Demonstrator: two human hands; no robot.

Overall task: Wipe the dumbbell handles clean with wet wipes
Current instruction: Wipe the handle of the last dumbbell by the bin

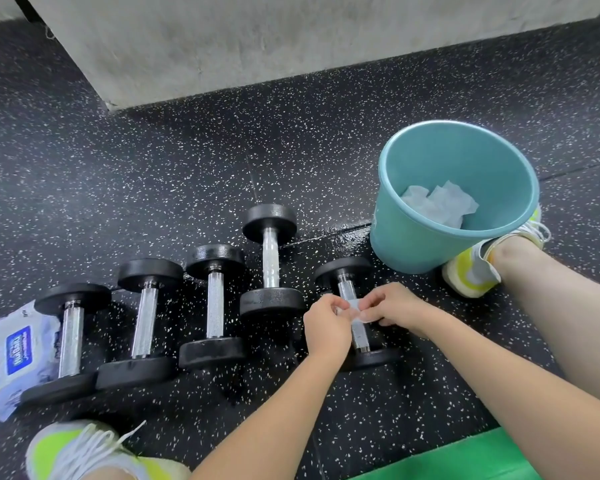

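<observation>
Two bare arms reach out from the bottom of the view, over a speckled black floor point(326, 140). Both hands meet above the far-right dumbbell point(355, 313), which lies on the floor with its shiny handle running away from the person, one black end near and one far. Between the hands is a small white wet wipe point(354, 308), held right over the middle of that handle. Left hand point(326, 325) has its fingers curled and pinches one side of the wipe. Right hand point(394, 306) has its fingers curled too and pinches the other side. It looks like the wipe sits on or just above the handle, but I cannot tell if it is wrapped around it yet. To clean the bar, the wipe would likely need to slide along it, toward and away from the person. Four more dumbbells point(215, 306) lie in a row to the left. Beyond them, a pack of wet wipes point(18, 355) rests at the far left. Just past the right hand stands a teal bucket point(413, 247) with crumpled used wipes point(440, 206) inside.
</observation>
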